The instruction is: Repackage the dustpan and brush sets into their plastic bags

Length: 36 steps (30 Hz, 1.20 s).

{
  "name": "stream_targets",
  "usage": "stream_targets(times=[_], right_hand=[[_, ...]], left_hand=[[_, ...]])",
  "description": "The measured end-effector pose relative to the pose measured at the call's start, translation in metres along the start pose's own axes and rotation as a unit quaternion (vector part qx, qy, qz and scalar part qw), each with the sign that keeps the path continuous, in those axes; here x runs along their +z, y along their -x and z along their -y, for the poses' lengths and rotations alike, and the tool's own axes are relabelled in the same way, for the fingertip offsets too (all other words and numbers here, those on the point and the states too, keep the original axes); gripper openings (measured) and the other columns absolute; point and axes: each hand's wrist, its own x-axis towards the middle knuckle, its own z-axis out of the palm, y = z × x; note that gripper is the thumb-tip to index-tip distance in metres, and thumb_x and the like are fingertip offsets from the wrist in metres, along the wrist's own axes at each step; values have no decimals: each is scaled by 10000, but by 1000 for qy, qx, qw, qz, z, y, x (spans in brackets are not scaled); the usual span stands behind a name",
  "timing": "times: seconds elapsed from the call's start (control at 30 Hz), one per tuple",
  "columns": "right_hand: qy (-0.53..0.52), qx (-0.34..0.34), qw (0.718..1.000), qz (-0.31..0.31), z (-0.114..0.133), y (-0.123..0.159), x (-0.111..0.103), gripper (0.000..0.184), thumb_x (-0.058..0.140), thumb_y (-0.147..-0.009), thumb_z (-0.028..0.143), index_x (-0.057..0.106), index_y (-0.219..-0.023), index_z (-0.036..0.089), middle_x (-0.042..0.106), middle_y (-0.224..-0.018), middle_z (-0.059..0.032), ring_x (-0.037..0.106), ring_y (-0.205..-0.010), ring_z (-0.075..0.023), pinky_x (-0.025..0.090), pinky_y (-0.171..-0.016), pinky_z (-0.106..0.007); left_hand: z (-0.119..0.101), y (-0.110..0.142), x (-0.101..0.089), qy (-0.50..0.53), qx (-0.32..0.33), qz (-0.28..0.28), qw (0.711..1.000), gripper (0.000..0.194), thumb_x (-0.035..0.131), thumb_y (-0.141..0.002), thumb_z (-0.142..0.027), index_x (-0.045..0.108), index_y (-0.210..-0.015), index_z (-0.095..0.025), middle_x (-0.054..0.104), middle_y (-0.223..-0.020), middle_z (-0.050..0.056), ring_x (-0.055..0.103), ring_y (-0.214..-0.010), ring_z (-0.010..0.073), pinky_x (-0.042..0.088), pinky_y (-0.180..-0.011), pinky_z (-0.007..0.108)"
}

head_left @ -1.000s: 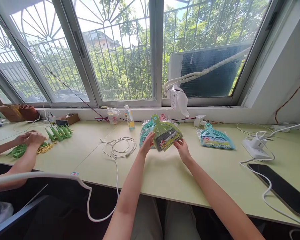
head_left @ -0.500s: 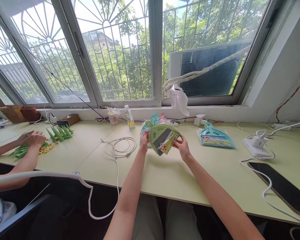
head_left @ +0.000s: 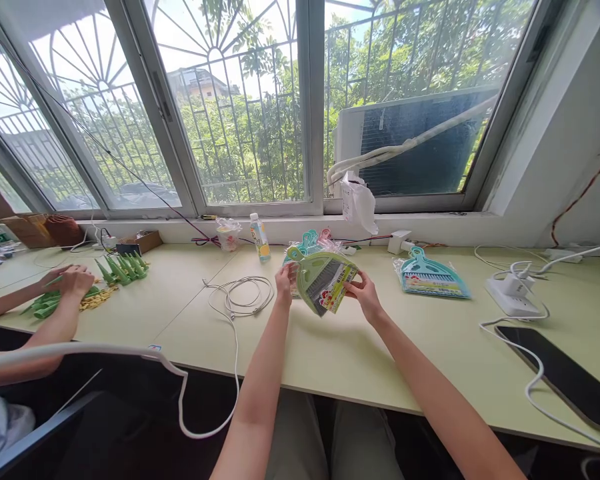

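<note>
Above the table I hold a green dustpan and brush set (head_left: 311, 272) with a dark-bristled brush and a printed card (head_left: 337, 293). My left hand (head_left: 284, 283) is closed at its left side, by the handle, apparently on clear plastic wrapping. At the lower right edge, my right hand (head_left: 364, 295) pinches the set near the card. Behind it lie more sets with turquoise handles (head_left: 310, 240) and a pink handle (head_left: 325, 236), partly hidden. To the right, a turquoise dustpan and brush set (head_left: 433, 277) lies flat in its wrapping.
A coiled white cable (head_left: 243, 297) and a drink bottle (head_left: 260, 237) are left of my hands. On the right are a power strip (head_left: 513, 297) and a black phone (head_left: 560, 373). At far left, another person's hands (head_left: 73, 280) handle green pieces.
My left hand has slid slightly down and left off the handle area, and the set has turned a little, showing the card more squarely. My right hand keeps its hold.
</note>
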Motion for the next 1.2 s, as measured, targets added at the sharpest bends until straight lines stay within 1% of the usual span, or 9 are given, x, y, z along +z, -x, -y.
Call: stream_targets(times=[0.1,0.17,0.27,0.4,0.53,0.7,0.9,1.03,1.2], right_hand=[[32,-4,999,3,3,-2,-7,708,845,-547,476,575,-1139,196,738,-818,-46,702,-790,-250,588,-742,-423],[62,-3,998,22,4,-4,-14,716,839,-548,491,596,-1145,181,746,-827,-63,701,-786,-256,581,-726,-423],[94,-5,994,49,4,-7,-21,708,823,-562,517,629,-1143,161,754,-852,-91,699,-794,-263,567,-720,-417],[107,-10,994,31,3,-10,-26,723,823,-551,535,654,-1148,163,757,-861,-100,701,-816,-280,561,-722,-427],[98,-11,995,-1,4,-13,-30,712,839,-519,538,671,-1107,175,758,-865,-103,706,-830,-291,568,-737,-448],[71,-17,997,-26,5,-17,-37,680,857,-494,516,670,-1048,170,757,-865,-110,706,-836,-296,570,-754,-460],[33,-40,996,-78,3,-19,-40,636,863,-502,475,656,-1020,169,753,-863,-87,695,-814,-261,574,-748,-434],[4,-61,991,-123,1,-20,-42,594,857,-514,457,647,-996,182,743,-871,-67,687,-800,-234,580,-728,-393],[-5,-69,983,-168,1,-24,-48,588,855,-487,467,635,-964,204,724,-853,-47,682,-788,-225,584,-699,-369]], left_hand=[[-6,3,-3,-113,97,-54,987,436,498,-880,-517,647,-1111,-179,700,-1063,110,668,-926,217,508,-803,347],[-11,7,-2,-227,198,-69,951,397,581,-838,-516,671,-1073,-209,688,-1113,102,618,-1072,250,456,-941,393],[-14,13,3,-322,258,-1,911,300,648,-806,-486,715,-938,-225,713,-1041,96,607,-1085,269,403,-1014,429],[-13,14,6,-270,202,113,935,305,602,-837,-492,712,-796,-210,727,-773,66,669,-805,217,517,-794,362],[-9,5,-1,-213,159,77,961,336,608,-808,-506,693,-728,-191,723,-753,69,671,-784,209,527,-634,298],[-6,-5,-10,-189,130,54,972,355,636,-771,-529,678,-709,-182,724,-765,69,681,-773,193,540,-744,312],[-15,6,-6,-90,3,204,975,551,691,-742,-553,630,-1148,-186,727,-972,118,705,-772,211,564,-695,333],[-17,15,-2,-100,-62,276,954,477,818,-639,-441,691,-989,-143,724,-827,138,692,-622,224,567,-660,386],[-14,5,-10,-76,-6,157,985,397,811,-625,-465,699,-821,-139,719,-750,115,665,-581,190,551,-613,339]])
